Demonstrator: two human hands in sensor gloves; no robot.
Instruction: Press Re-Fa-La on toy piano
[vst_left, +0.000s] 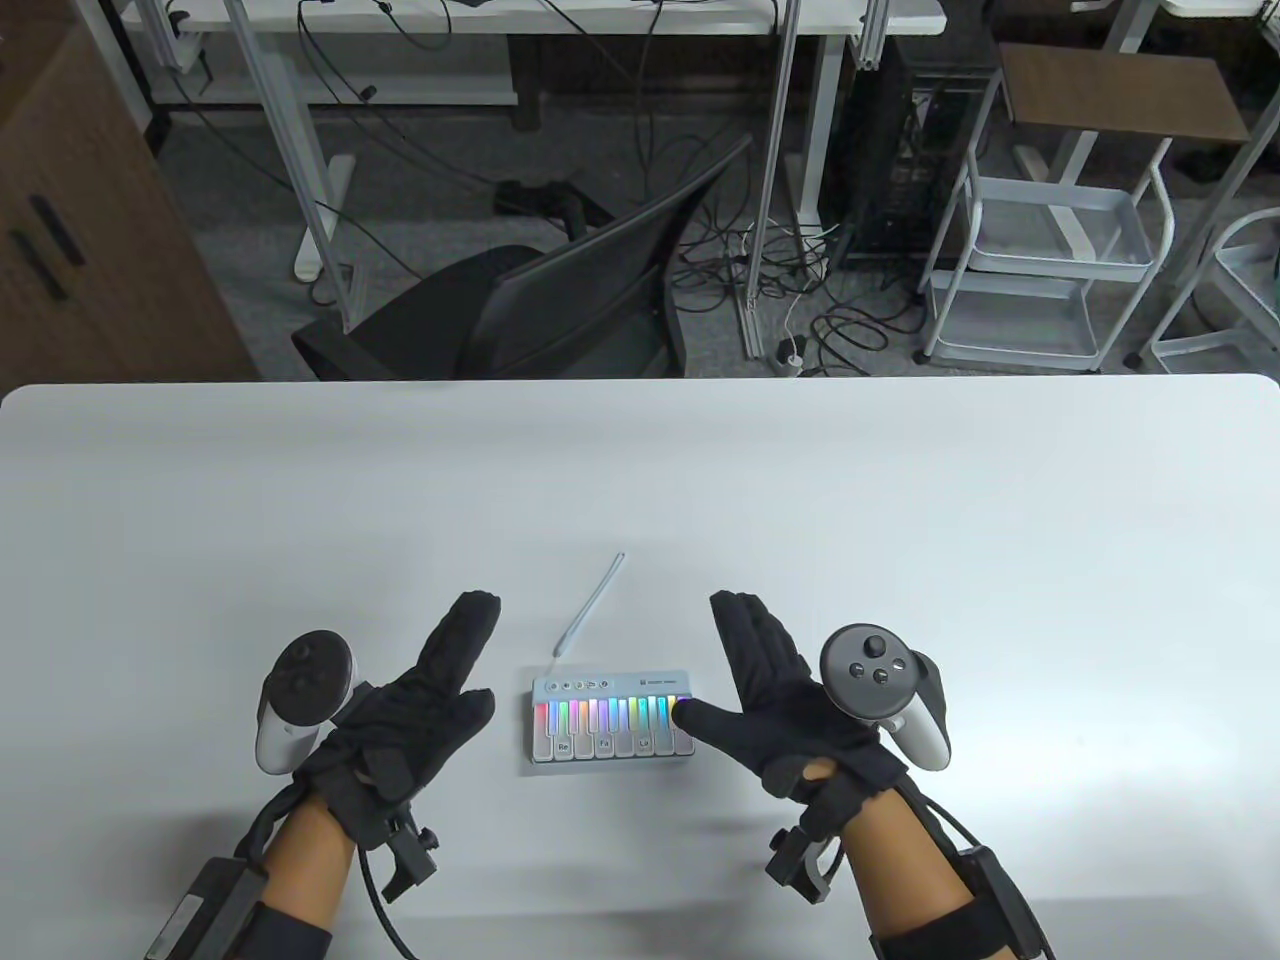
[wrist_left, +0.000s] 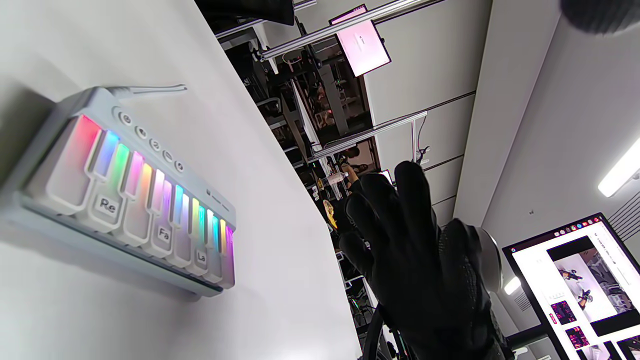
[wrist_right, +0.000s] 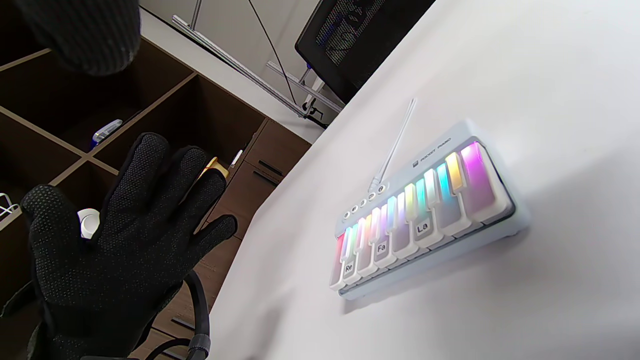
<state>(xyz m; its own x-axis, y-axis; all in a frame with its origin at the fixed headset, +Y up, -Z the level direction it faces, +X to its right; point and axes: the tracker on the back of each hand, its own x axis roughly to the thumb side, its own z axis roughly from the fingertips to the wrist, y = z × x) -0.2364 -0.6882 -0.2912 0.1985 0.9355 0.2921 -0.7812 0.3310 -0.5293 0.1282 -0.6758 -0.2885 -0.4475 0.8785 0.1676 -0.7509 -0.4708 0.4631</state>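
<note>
Rainbow light is glowing across the piano (vst_left: 612, 723), which is sitting near the table's (vst_left: 900, 480) front edge between both hands. Left hand (vst_left: 410, 700) and right hand (vst_left: 790, 700) are hovering beside it, fingers spread, holding nothing. No labelled key looks depressed; Re, Fa and La are seemingly all waiting.

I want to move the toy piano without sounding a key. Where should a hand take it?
Grip the toy piano by its two short ends, from above. It lies flat, its keys fill the near side, and the cable leaves the far edge.
</note>
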